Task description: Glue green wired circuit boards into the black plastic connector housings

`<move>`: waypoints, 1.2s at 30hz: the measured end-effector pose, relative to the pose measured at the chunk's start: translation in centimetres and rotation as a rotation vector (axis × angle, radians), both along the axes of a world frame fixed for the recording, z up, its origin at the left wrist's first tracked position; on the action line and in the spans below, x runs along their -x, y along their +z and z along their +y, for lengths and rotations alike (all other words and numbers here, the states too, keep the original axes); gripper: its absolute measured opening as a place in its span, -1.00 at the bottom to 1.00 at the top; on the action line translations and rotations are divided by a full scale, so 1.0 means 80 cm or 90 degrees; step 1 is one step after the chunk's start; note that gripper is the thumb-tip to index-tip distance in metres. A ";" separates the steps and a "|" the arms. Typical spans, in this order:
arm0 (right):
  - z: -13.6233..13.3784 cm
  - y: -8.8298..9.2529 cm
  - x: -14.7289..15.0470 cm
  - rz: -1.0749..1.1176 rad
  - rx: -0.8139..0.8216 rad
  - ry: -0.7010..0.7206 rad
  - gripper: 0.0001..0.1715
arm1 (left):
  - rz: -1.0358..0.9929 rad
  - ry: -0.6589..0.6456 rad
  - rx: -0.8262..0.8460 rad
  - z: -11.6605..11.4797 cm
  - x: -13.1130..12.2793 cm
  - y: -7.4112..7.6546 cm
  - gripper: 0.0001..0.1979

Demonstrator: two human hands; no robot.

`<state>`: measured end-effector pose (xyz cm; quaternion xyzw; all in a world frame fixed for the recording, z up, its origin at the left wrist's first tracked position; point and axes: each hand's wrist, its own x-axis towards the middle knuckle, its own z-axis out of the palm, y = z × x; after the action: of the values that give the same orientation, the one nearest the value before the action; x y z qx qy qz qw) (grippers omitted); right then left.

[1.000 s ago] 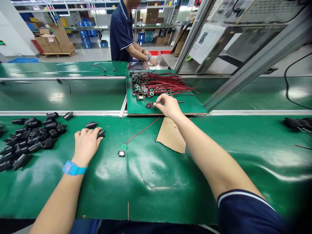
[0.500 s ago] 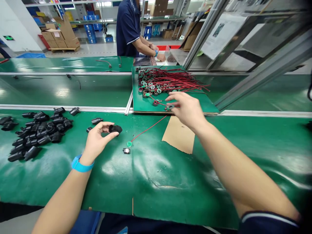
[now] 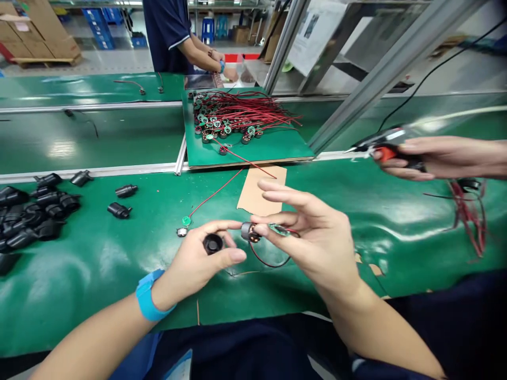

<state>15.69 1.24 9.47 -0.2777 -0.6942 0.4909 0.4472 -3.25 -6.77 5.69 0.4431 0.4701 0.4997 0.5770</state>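
A black plastic housing (image 3: 213, 244) rests in my left hand (image 3: 202, 258), its round opening facing up toward me. Just to the right, my right hand (image 3: 317, 237) pinches a small round motor-like part (image 3: 250, 232) between thumb and fingers. A small green circuit board (image 3: 279, 229) and a looping dark red wire (image 3: 269, 264) go with that part. My left fingertips are close to the round part; whether they touch it I cannot tell. Left of my hands, a green disc (image 3: 186, 221) on a red wire lies beside a small silver part (image 3: 181, 232).
Black housings (image 3: 47, 206) are heaped at the left. Red-wired parts (image 3: 241, 113) cover a raised green board (image 3: 253, 153), with brown cardboard (image 3: 257, 195) below it. At the right, another person's hand (image 3: 443, 153) holds a pointed tool (image 3: 376, 140). A person (image 3: 170, 37) stands behind the bench.
My right hand has come down from the raised board with a round part. My left hand has moved right and lower with its housing. The view has shifted right, and another person's hand now shows.
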 end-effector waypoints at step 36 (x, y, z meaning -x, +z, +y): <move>0.029 -0.046 -0.007 -0.018 0.185 0.137 -0.34 | 0.177 -0.011 -0.033 -0.002 0.020 -0.055 -0.60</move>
<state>16.24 3.60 5.77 -0.2700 -0.6480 0.6271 0.3375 -4.87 -6.91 1.27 0.5267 0.5287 0.4406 0.4990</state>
